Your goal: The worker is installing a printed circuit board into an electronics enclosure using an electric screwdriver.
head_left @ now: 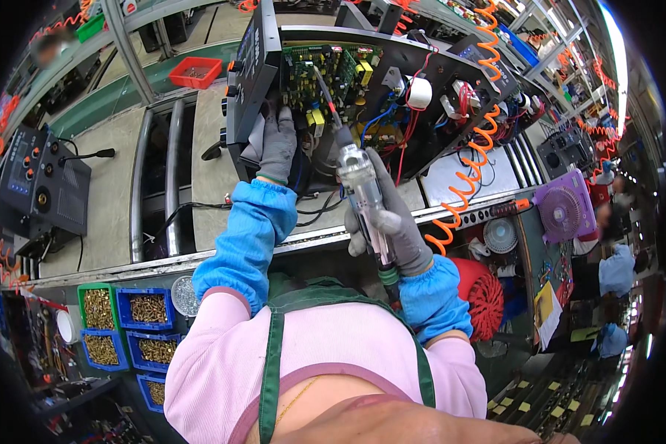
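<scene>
An open black machine chassis [451, 59] lies on the bench, showing a green circuit board [325, 74], coloured wires and a white round part [419, 92]. My left hand [277, 144], in a grey glove, rests flat on the chassis next to its upright black front panel [250, 59]. My right hand [392, 218], also gloved, grips a clear-bodied electric screwdriver [362, 185]. Its long bit [325, 92] points up onto the circuit board.
Blue and green bins of brass screws [126, 325] sit at lower left. Another black unit with knobs [37, 177] stands at far left, a red tray [194, 72] behind. An orange coiled hose [481, 126] runs at right, near a purple fan [562, 211]. Other people work at far right.
</scene>
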A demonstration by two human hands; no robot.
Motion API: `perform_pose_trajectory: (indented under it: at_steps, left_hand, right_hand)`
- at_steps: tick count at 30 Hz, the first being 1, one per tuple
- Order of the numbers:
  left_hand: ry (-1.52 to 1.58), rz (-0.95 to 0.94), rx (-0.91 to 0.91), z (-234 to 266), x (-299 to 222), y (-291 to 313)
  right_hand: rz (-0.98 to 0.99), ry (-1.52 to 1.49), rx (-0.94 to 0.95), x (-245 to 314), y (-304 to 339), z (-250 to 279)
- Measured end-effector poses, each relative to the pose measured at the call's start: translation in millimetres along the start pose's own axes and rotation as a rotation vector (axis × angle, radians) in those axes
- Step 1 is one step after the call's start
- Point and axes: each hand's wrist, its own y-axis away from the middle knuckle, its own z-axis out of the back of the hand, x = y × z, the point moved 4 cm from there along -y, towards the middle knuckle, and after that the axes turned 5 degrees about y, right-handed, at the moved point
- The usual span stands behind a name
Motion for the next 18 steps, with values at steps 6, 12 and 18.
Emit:
perform_pose_trajectory:
  at_steps: [6, 12, 18]
  left_hand:
    - [-0.081, 0.045, -0.016, -1.8, -31.2, -0.5]
    - [-0.015, 0.125, -0.058, 1.8, -16.4, -15.8]
    - [0.258, 0.126, -0.056, -9.1, -17.6, -12.3]
  right_hand:
    - [-0.01, -0.029, 0.059, 23.7, -10.1, -21.5]
    - [-0.011, -0.007, 0.043, 26.1, -18.1, -29.2]
    - [0.021, 0.098, 0.013, 31.5, -21.6, -24.4]
